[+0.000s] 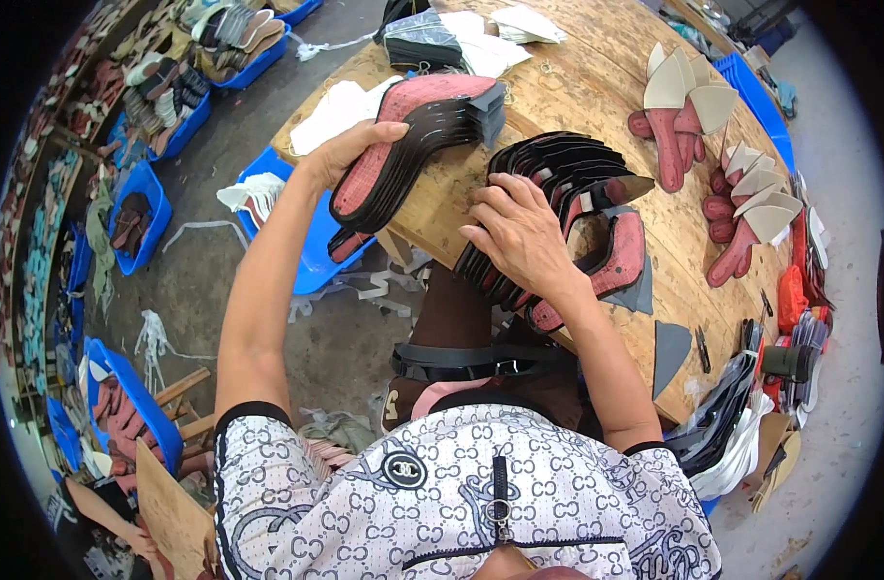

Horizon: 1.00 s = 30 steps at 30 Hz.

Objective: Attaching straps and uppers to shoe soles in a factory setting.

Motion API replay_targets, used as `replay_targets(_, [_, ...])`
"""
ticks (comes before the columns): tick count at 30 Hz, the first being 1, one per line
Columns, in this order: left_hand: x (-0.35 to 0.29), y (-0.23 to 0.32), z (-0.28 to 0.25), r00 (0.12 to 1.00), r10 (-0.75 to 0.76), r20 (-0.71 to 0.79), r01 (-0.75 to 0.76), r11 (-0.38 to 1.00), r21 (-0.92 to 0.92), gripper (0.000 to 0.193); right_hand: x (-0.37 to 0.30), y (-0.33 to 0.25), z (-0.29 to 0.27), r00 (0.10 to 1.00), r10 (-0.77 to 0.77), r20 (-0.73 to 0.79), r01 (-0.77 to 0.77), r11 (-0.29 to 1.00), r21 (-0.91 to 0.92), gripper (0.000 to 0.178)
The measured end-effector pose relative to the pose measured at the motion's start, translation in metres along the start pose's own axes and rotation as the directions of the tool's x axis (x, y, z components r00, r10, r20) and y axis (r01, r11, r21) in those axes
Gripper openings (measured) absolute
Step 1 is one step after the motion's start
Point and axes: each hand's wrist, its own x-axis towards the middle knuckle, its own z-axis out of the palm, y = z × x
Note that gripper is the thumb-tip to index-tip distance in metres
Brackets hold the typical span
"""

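Observation:
In my left hand [348, 151] is a stack of insoles [368, 180] with pink woven-look tops, black edges and grey tips. The thumb presses on the top piece, while the fingers under the stack are mostly hidden. My right hand [515, 232] rests with curved fingers and thumb apart on a fanned row of black-edged insoles [564, 160] at the table's near edge. Just right of that hand lies another pink insole [627, 249] with a grey piece [639, 290] under its end.
The wooden table [596, 77] carries pink sandal parts with cream pieces [666, 106] at the right. Small snips [703, 350] lie near a grey cut-out [670, 354]. A blue bin [316, 253] stands below the left edge. More blue bins [144, 217] and scraps cover the floor.

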Motion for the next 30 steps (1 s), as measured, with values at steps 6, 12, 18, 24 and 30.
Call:
replay_targets(6, [-0.013, -0.031, 0.031, 0.961, 0.247, -0.126, -0.277, 0.876, -0.394, 0.068, -0.012, -0.008, -0.001, 0.997, 0.074, -0.030, -0.073, 0.996, 0.043, 0.018])
replay_targets(12, [0.022, -0.064, 0.055, 0.943, 0.282, -0.174, -0.330, 0.854, -0.403, 0.073, -0.029, -0.021, -0.001, 0.982, 0.133, -0.133, -0.121, 0.988, 0.095, 0.016])
replay_targets(18, [0.027, -0.059, 0.068, 0.944, 0.114, -0.309, -0.176, 0.967, -0.183, 0.058, -0.105, -0.044, -0.041, 0.758, 0.541, -0.363, -0.438, 0.836, 0.332, 0.013])
replay_targets(24, [0.018, -0.061, 0.083, 0.836, 0.307, -0.455, -0.169, 0.933, 0.318, 0.071, -0.168, -0.039, -0.059, -0.015, 0.970, 0.244, -0.570, -0.209, 0.795, 0.034])
replay_targets(30, [0.021, -0.065, 0.086, 0.821, 0.388, -0.419, -0.158, 0.860, 0.485, 0.069, -0.155, -0.022, -0.040, 0.114, 0.968, 0.225, -0.698, -0.083, 0.711, 0.033])
